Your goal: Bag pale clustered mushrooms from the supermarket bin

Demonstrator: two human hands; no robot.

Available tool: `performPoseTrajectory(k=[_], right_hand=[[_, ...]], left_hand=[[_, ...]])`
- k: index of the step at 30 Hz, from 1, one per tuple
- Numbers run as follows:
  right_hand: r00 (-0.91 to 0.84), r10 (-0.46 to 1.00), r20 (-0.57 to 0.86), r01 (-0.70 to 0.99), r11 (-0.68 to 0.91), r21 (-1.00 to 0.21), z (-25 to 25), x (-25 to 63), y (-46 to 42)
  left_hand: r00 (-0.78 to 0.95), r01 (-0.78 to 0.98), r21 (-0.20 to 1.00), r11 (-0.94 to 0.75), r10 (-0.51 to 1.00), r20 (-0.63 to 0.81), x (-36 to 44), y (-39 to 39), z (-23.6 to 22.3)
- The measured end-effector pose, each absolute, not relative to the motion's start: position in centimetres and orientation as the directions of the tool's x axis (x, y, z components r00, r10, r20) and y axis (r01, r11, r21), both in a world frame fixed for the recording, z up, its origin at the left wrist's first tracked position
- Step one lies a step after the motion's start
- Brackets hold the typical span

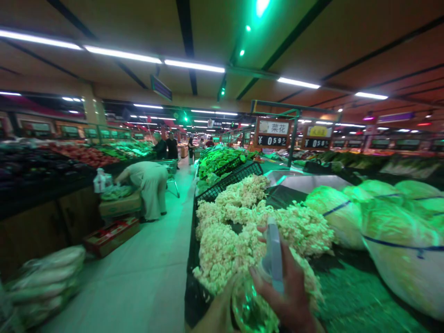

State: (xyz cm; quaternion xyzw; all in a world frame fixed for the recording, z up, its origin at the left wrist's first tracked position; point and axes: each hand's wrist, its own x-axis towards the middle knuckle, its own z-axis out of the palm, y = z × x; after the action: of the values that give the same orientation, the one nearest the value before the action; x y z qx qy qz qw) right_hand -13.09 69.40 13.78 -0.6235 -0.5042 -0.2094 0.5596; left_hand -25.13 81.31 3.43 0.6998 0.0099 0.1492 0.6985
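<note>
My right hand (293,296) grips a clear spray bottle (253,310) by its pale blue-grey trigger head (274,254), with one fingertip up at the trigger. The bottle is held over a heap of white cauliflower (243,231) lying in black crates (239,173). My left hand or forearm (215,317) shows only as a strip at the bottom edge, against the bottle's lower left side. Its fingers are hidden.
Large wrapped cabbages (391,222) lie to the right of the cauliflower. A pale aisle floor (152,268) runs on the left, where a person in light clothes (149,185) bends over boxes. A shopping trolley (171,171), more shoppers and price signs (274,134) stand further back. Bagged vegetables (48,277) lie low on the left.
</note>
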Motion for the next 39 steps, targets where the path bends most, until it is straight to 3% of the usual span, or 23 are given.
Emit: performPoseTrajectory(k=[3, 7, 12, 17, 20, 26, 32, 39], right_hand=[[0.41, 0.401, 0.819, 0.859, 0.132, -0.494, 14.0, -13.2, 69.5], [0.388, 0.434, 0.813, 0.878, 0.093, -0.469, 15.1, -13.3, 69.2], [0.457, 0.4, 0.795, 0.823, 0.147, -0.548, 15.5, -12.8, 69.1], [0.487, 0.348, 0.801, 0.812, 0.157, -0.562, 15.9, -12.6, 69.6], [0.504, 0.326, 0.8, 0.81, 0.142, -0.569, 16.4, -12.9, 70.3], [0.55, 0.342, 0.762, 0.806, 0.023, -0.591, 17.3, -14.5, 72.5], [0.598, 0.343, 0.725, 0.791, -0.107, -0.602, 17.2, -16.5, 75.1], [0.655, 0.278, 0.703, 0.752, -0.145, -0.643, 16.3, -17.3, 77.8]], left_hand=[[0.971, -0.151, 0.988, 0.032, 0.189, 0.143, -24.9, 81.5, 3.4], [0.968, -0.051, 0.993, -0.11, 0.241, 0.076, -24.5, 82.0, 2.5], [0.948, -0.063, 0.968, -0.242, 0.288, 0.134, -24.0, 81.6, 3.5], [0.949, -0.207, 0.973, -0.1, 0.221, 0.225, -23.3, 81.7, 5.3], [0.953, -0.201, 0.973, -0.112, 0.208, 0.22, -23.1, 82.9, 5.3], [0.956, -0.143, 0.947, -0.286, 0.209, 0.207, -23.5, 86.8, 3.2], [0.963, -0.061, 0.958, -0.28, 0.235, 0.13, -24.1, 89.9, 0.7], [0.989, -0.094, 0.954, -0.284, 0.082, 0.122, -23.6, 92.4, 0.8]])
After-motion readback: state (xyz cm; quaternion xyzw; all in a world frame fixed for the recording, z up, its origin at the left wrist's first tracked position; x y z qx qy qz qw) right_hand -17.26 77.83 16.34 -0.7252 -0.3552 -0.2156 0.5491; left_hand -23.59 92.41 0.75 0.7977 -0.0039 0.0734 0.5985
